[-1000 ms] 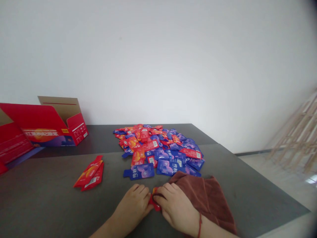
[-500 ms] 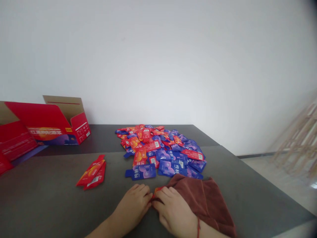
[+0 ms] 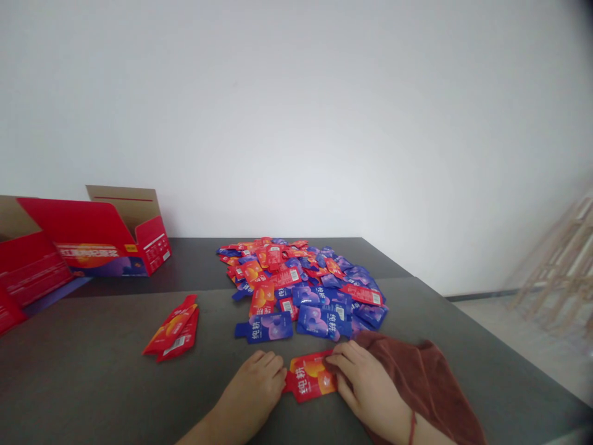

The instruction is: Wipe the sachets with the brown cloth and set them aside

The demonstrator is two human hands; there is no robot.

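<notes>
A red sachet (image 3: 309,378) lies flat on the dark table (image 3: 92,383) near the front edge, between my two hands. My left hand (image 3: 254,386) presses its curled fingers on the sachet's left end. My right hand (image 3: 368,386) rests on a brown cloth (image 3: 430,383), fingers bent, touching the sachet's right edge. Just beyond lies a big heap of red and blue sachets (image 3: 301,281); a single blue sachet (image 3: 265,327) sits at its near edge.
A small stack of red sachets (image 3: 173,327) lies to the left. An open red carton (image 3: 99,238) and a second red box (image 3: 23,266) stand at the far left. A wooden frame (image 3: 560,266) leans at the right, past the table's edge.
My right hand with the cloth has slid to the right, uncovering the red sachet that was hidden between my hands. My left hand has stayed put.
</notes>
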